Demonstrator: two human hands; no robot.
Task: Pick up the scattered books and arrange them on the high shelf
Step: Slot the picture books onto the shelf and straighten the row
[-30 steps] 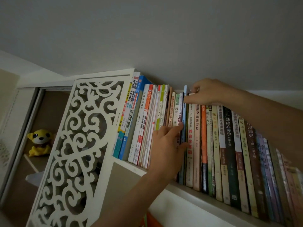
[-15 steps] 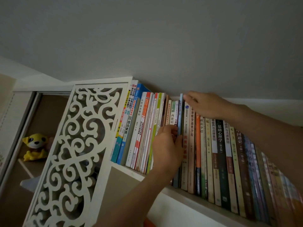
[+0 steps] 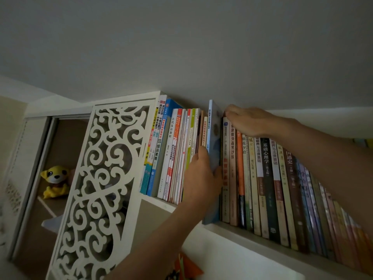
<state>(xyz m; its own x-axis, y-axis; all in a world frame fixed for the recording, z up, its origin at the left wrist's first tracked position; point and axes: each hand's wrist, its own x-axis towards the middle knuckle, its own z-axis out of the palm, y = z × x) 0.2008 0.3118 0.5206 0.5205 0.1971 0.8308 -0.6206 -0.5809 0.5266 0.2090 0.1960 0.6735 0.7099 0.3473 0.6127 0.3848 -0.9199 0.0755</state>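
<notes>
1. Since a second ago, the blue book (image 3: 214, 138) has come further out of the row: it now juts forward past its neighbours' spines and stands taller, its cover showing, where earlier only its thin spine showed.
2. High shelf (image 3: 238, 232): it holds a full row of upright books just under the ceiling, those at the left end leaning right against the fretwork panel (image 3: 96, 178). A yellow plush toy (image 3: 54, 181) sits in the cabinet to the left.
3. Right hand (image 3: 248, 122): it lies flat over the tops of the books right of the gap, fingers fairly straight, holding nothing. I judge it steadies that block so the gap stays wide.
4. Left hand (image 3: 201, 178): its fingers and thumb are curled round the blue book at mid-height, fingers on the left face, thumb at the right edge, likely to steer it into the slot.
5. Blue book: thin, pale blue, soft-looking cover with a faint picture and small print along the spine. It sits partway in the gap, lower corner overhanging the shelf edge.
</notes>
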